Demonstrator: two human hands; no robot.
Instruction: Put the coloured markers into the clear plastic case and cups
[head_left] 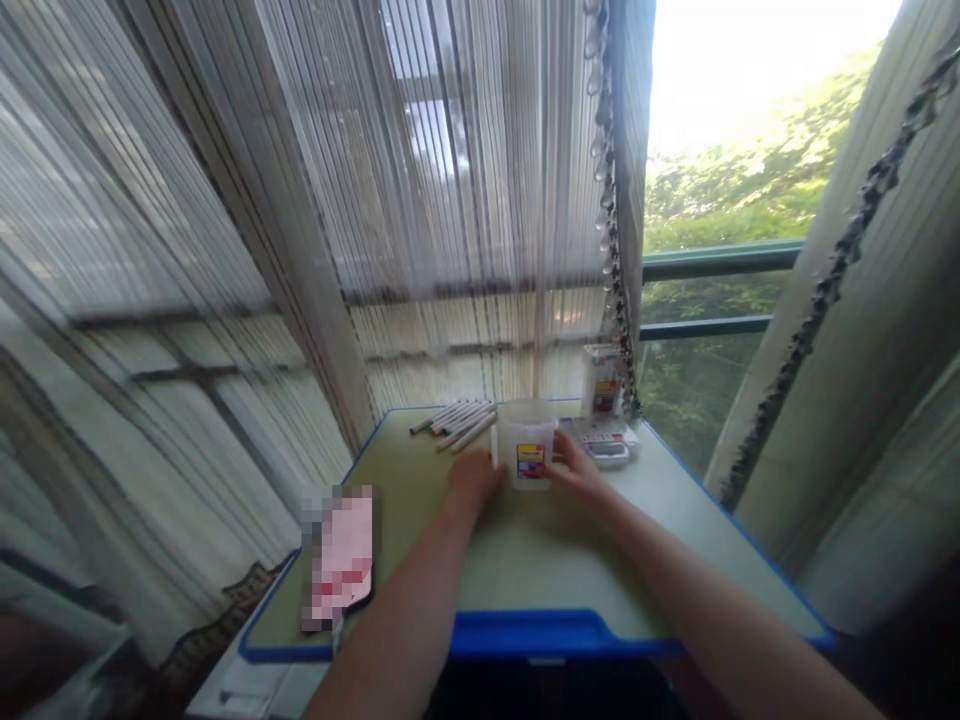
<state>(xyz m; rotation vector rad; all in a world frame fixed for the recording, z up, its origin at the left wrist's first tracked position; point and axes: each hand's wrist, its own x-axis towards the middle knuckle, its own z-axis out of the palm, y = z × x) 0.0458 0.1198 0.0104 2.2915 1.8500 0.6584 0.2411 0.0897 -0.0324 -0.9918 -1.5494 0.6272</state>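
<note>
A clear plastic tub (526,435) with a yellow, red and blue label stands upright on the light tabletop. My right hand (576,470) wraps its right side, with the thumb by the label. On the tub's left is my left hand (474,478), closed, its fingers partly hidden by the back of the hand. A slim white marker (494,444) rises upright from that hand, close to the tub wall. Behind my left hand lies a loose pile of white markers (459,422), several with dark or coloured ends.
Behind my right hand lies a clear case (604,440), with another labelled clear container (601,382) standing at the far right edge. A blurred-out phone (341,555) with a cable lies at the left front. The desk (532,632) has a blue rim; curtains (480,250) hang behind it.
</note>
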